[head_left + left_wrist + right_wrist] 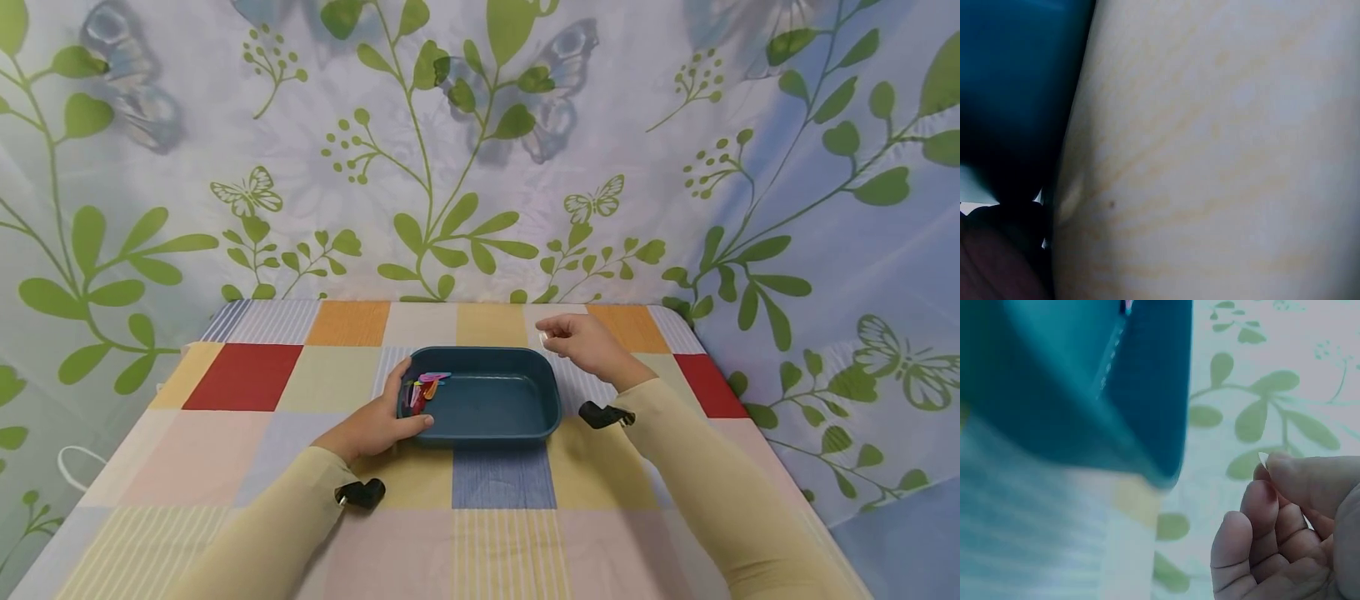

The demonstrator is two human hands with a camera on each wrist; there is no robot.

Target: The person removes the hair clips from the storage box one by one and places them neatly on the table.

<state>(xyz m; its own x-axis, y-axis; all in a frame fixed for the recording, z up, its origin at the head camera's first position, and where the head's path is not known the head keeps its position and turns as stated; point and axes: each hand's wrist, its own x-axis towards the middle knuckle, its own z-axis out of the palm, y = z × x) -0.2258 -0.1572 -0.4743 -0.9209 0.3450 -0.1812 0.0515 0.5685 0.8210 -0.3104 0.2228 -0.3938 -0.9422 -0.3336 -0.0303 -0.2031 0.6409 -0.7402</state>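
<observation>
A homely, curtained nook around a patchwork-covered table [390, 546]
We see leaf-and-butterfly curtains [480, 179] hanging behind the table and along its left and right sides; it looks domestic to us, though we cannot tell which room.

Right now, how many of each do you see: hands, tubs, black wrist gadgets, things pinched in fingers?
Hands: 2, left hand and right hand
Blue tub: 1
Black wrist gadgets: 2
Pinched pale piece: 1
Total: 6, excluding the tub's colourful small items, too jumbled to count
</observation>
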